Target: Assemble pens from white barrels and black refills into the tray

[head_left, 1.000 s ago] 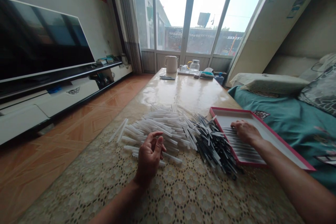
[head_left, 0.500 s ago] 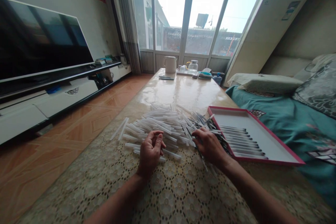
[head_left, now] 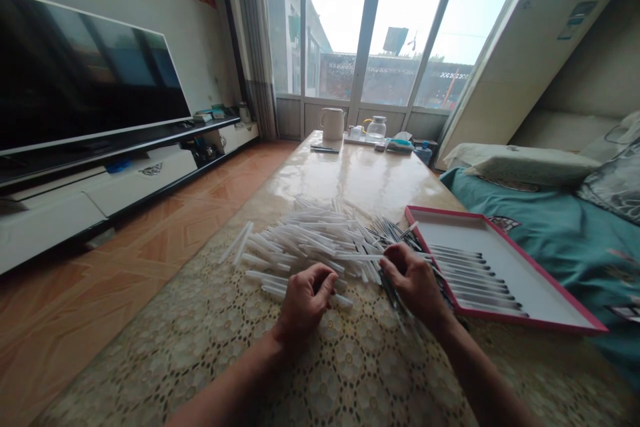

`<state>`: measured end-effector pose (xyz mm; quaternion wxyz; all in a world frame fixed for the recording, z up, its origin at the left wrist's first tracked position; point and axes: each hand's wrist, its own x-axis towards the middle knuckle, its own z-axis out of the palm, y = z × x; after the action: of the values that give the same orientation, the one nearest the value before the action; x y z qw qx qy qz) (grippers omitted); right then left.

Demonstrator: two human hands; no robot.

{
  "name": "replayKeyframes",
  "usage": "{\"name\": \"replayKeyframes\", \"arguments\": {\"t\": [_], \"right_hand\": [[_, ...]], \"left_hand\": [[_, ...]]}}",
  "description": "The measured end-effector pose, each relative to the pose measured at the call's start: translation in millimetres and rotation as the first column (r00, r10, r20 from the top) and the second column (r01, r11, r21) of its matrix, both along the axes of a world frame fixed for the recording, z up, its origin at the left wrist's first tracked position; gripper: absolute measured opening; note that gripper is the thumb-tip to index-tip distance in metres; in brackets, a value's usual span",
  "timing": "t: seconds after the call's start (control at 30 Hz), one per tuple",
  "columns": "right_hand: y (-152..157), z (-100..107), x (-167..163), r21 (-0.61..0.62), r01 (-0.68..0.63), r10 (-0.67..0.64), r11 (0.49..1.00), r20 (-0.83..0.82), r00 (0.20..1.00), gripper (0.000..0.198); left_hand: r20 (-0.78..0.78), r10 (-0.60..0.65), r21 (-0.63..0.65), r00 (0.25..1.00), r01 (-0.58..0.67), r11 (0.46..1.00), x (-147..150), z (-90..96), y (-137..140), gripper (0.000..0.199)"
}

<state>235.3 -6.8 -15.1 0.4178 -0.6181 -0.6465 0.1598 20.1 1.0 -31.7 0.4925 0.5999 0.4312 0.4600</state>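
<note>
My left hand [head_left: 307, 293] is closed above the front edge of a pile of white translucent plastic tubes [head_left: 300, 230], thumb and forefinger pressed together. What it pinches, if anything, is too small to make out. To its right, my right hand [head_left: 413, 280] is closed on the end of a white tube [head_left: 359, 257], which points left over the pile. Beneath and behind that hand lie thin dark sticks [head_left: 393, 230], partly hidden by it. A shallow pink-rimmed box [head_left: 545, 273] stands on the right, with a row of white tubes with dark ends [head_left: 480, 280] lying inside.
A patterned cover lies over the long table [head_left: 320, 373]. At its far end stand a beige jug [head_left: 333, 124], a glass jar [head_left: 377, 128] and a tissue pack [head_left: 400, 142]. A teal-covered sofa [head_left: 540, 213] runs along the right; a TV cabinet [head_left: 145, 180] is on the left.
A white tube now juts left from my right hand's fingertips. My left hand has shifted right and slightly nearer, its thumb and forefinger now pinched. The whole view has swung slightly left.
</note>
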Motion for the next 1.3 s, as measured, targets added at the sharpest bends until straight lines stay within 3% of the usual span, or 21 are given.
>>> {"name": "replayKeyframes", "arguments": {"t": [0.1, 0.17, 0.33, 0.43, 0.5, 0.53, 0.57, 0.67, 0.77, 0.87, 1.03, 1.17, 1.23, 1.3], "right_hand": [[-3.9, 8.9, -3.8, 0.015, -0.013, 0.017, 1.0, -0.332, 0.943, 0.022], [-7.5, 9.9, -15.5, 0.031, -0.08, 0.085, 0.996, -0.46, 0.884, 0.023], [-14.2, -0.4, -47.2, 0.018, -0.265, 0.243, 0.964, -0.469, 0.849, 0.021], [-13.5, -3.1, -43.0, -0.011, -0.296, 0.278, 0.955, -0.314, 0.908, 0.02], [-11.0, -2.6, -27.0, -0.013, -0.176, 0.174, 0.984, -0.088, 0.981, 0.02], [-9.3, -2.6, -16.4, 0.017, -0.06, 0.059, 0.998, 0.063, 0.996, 0.019], [-7.3, -2.9, -5.1, 0.067, 0.064, -0.078, 0.996, 0.222, 0.972, 0.015], [-1.4, -6.5, 24.1, 0.154, 0.331, -0.358, 0.931, 0.569, 0.74, 0.012], [4.0, -11.4, 36.3, 0.156, 0.437, -0.412, 0.886, 0.696, 0.588, 0.012], [8.9, -15.2, 35.3, 0.146, 0.461, -0.409, 0.875, 0.733, 0.544, 0.016], [10.9, -19.1, 35.2, 0.17, 0.436, -0.414, 0.884, 0.719, 0.558, 0.012], [4.7, -12.9, 39.4, 0.19, 0.439, -0.442, 0.878, 0.673, 0.593, 0.012], [1.3, -6.3, 38.3, 0.219, 0.422, -0.467, 0.88, 0.565, 0.68, 0.016], [-1.3, 0.5, 33.3, 0.268, 0.336, -0.42, 0.903, 0.38, 0.824, 0.018]], "left_hand": [[0.15, -0.074, -0.152, 0.986, 0.097, 0.984, 3.4, 2.7, -0.6, 0.031], [0.288, -0.12, -0.26, 0.95, 0.198, 0.945, 5.5, 5.0, -1.3, 0.04], [0.582, -0.042, -0.392, 0.812, 0.325, 0.861, 4.6, 7.1, 1.1, 0.043], [0.618, 0.041, -0.412, 0.785, 0.279, 0.867, 0.8, 6.6, 4.1, 0.031], [0.612, 0.082, -0.422, 0.787, 0.237, 0.875, -1.2, 6.8, 5.1, 0.024], [0.609, 0.1, -0.43, 0.787, 0.221, 0.876, -1.9, 7.1, 5.2, 0.022], [0.608, 0.118, -0.437, 0.785, 0.207, 0.875, -2.2, 7.3, 5.1, 0.02], [0.602, 0.158, -0.458, 0.783, 0.176, 0.871, -1.7, 8.0, 4.4, 0.016], [0.596, 0.152, -0.459, 0.789, 0.179, 0.87, -0.5, 8.2, 3.8, 0.018], [0.591, 0.131, -0.441, 0.796, 0.183, 0.879, -0.1, 7.7, 3.8, 0.024], [0.584, 0.138, -0.419, 0.8, 0.152, 0.895, 0.0, 6.9, 4.0, 0.024], [0.583, 0.211, -0.434, 0.785, 0.081, 0.897, -0.4, 9.9, 4.2, 0.014], [0.599, 0.246, -0.429, 0.762, 0.045, 0.902, -1.7, 11.9, 5.4, 0.011], [0.621, 0.287, -0.424, 0.729, 0.004, 0.906, -4.2, 13.7, 7.6, 0.01]]}}
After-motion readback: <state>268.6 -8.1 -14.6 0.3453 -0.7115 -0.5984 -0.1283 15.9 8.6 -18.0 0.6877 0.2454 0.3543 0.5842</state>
